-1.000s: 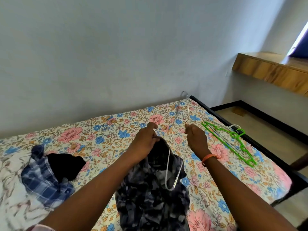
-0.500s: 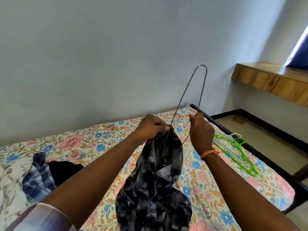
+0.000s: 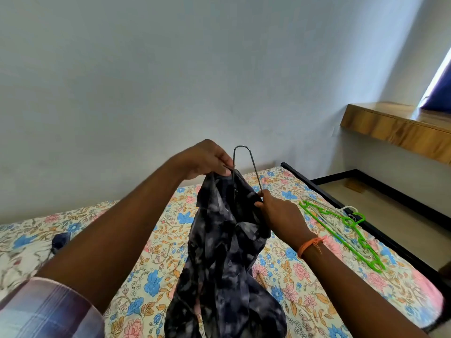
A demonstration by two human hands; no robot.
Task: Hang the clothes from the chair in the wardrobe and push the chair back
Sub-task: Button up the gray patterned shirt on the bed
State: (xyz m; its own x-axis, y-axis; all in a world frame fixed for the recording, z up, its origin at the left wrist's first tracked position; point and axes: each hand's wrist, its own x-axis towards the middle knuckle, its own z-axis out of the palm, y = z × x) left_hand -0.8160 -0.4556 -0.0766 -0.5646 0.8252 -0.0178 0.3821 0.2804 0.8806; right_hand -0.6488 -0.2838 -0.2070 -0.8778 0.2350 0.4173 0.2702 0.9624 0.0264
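Note:
A dark grey patterned shirt point(image 3: 224, 254) hangs lifted above the floral bedsheet point(image 3: 305, 289). My left hand point(image 3: 207, 159) pinches the shirt's upper edge at the collar. A thin metal wire hanger point(image 3: 244, 152) sticks up out of the shirt's opening, most of it hidden inside the fabric. My right hand point(image 3: 280, 213) grips the hanger's right side together with the cloth. The chair and the wardrobe are out of view.
Green plastic hangers point(image 3: 341, 230) lie on the bed at the right, near its black frame point(image 3: 353, 211). A bit of dark blue cloth point(image 3: 59, 240) shows behind my left forearm. A wooden ledge point(image 3: 395, 128) juts from the right wall.
Both hands have lifted the shirt higher. The wire hanger has slid further down into the shirt, so less of its loop shows above. The view has tilted up towards the wall.

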